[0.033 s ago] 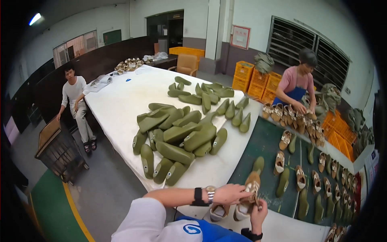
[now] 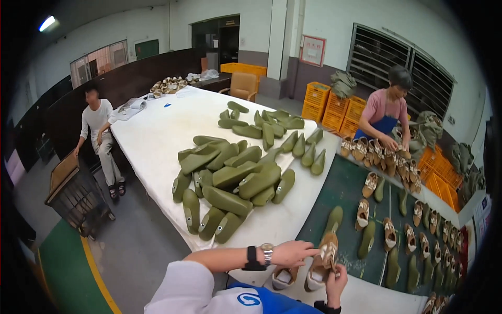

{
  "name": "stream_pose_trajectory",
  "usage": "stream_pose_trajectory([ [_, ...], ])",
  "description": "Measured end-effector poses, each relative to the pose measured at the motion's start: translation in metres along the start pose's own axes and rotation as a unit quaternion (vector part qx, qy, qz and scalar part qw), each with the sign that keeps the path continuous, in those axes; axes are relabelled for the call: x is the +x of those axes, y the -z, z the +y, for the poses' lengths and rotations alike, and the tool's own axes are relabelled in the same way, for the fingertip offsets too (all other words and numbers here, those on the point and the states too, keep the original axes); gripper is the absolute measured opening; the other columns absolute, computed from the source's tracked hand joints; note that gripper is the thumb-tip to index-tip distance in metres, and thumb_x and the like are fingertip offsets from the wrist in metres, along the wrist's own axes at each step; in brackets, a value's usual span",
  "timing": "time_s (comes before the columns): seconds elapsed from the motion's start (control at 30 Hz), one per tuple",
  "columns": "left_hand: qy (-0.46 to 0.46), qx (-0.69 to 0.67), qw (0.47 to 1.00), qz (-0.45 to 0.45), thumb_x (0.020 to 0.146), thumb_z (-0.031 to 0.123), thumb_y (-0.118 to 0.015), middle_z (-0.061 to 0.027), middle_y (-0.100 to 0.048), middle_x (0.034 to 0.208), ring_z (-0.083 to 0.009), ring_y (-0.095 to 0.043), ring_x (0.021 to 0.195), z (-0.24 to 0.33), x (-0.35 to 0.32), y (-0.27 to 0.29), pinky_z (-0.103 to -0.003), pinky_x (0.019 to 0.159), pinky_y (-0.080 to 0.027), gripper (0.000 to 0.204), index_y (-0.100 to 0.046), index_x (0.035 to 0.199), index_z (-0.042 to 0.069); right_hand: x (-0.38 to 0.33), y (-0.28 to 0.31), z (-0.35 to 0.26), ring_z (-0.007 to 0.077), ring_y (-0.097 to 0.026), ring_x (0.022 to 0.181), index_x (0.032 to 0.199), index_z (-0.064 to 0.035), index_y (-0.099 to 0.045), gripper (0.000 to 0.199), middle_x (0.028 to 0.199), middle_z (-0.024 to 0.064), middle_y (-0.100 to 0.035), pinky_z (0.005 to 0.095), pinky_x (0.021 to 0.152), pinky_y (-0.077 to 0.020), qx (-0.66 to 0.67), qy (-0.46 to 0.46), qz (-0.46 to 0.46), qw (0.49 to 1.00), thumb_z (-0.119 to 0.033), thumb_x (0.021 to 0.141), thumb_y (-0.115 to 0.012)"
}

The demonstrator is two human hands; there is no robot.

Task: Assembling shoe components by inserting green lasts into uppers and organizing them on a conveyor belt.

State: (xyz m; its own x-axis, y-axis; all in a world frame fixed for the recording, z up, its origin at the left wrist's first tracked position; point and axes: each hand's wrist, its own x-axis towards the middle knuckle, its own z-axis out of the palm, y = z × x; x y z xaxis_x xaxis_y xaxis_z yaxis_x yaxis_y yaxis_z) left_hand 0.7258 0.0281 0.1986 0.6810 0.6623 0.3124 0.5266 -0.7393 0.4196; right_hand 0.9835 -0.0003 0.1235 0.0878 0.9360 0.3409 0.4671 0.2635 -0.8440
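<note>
Both hands (image 2: 314,264) hold a sandal (image 2: 325,256) — green lasts (image 2: 230,183) beyond.

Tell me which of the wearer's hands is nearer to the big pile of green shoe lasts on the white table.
Left. The left hand sits just below the pile of green shoe lasts, gripping the tan shoe. The right hand holds that shoe from lower down, farther from the pile.

The pile of shoe forms (image 2: 230,180) lies on the table (image 2: 151,136), left of the belt (image 2: 345,193); crates (image 2: 334,107) stand behind it.
</note>
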Motion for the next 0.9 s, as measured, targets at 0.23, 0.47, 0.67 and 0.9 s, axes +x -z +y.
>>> stream_pose_trajectory([
  [0.23,0.274,0.212,0.928,0.135,0.069,0.016,-0.068,-0.0184,-0.05,0.114,-0.0342,-0.049,0.105,-0.145,-0.071,0.039,-0.042,0.088,-0.045,0.054,-0.049,0.119,0.007,-0.057,0.057,0.07,0.0365,-0.058,0.084,0.102,-0.0064,-0.059,0.024,0.091,0.0214,-0.062,0.042,0.076,-0.0454,-0.281,-0.071,-0.153,0.945,-0.02,0.083,-0.054],
  [0.47,0.534,0.119,0.811,0.209,0.078,0.011,-0.055,-0.0228,-0.047,0.114,-0.0388,-0.051,0.106,-0.249,-0.056,0.088,-0.046,0.09,-0.044,0.036,-0.049,0.111,-0.001,-0.06,0.041,0.091,0.0379,-0.059,0.087,0.105,-0.0062,-0.056,0.025,0.092,0.0226,-0.061,0.0424,0.077,-0.0457,-0.215,-0.14,-0.084,0.963,-0.014,0.081,-0.054],
  [0.67,0.569,0.167,0.793,0.138,0.07,0.04,-0.07,-0.0203,-0.061,0.104,-0.0359,-0.057,0.101,-0.264,-0.048,0.089,-0.042,0.087,-0.047,0.05,-0.062,0.1,0.002,-0.069,0.034,0.1,0.0216,-0.052,0.055,0.094,-0.0063,-0.057,0.025,0.061,0.0083,-0.051,0.0342,0.054,-0.043,-0.178,-0.134,-0.016,0.975,0.002,0.07,-0.056],
  [0.9,0.523,0.117,0.821,0.194,0.067,0.049,-0.067,-0.0201,-0.065,0.087,-0.036,-0.062,0.083,-0.223,-0.009,0.097,-0.042,0.073,-0.05,0.05,-0.068,0.084,0.001,-0.078,0.031,0.096,0.0256,-0.055,0.063,0.096,-0.0091,-0.058,0.028,0.072,0.0109,-0.055,0.0373,0.06,-0.0453,-0.171,-0.207,0.002,0.963,-0.001,0.069,-0.057],
])
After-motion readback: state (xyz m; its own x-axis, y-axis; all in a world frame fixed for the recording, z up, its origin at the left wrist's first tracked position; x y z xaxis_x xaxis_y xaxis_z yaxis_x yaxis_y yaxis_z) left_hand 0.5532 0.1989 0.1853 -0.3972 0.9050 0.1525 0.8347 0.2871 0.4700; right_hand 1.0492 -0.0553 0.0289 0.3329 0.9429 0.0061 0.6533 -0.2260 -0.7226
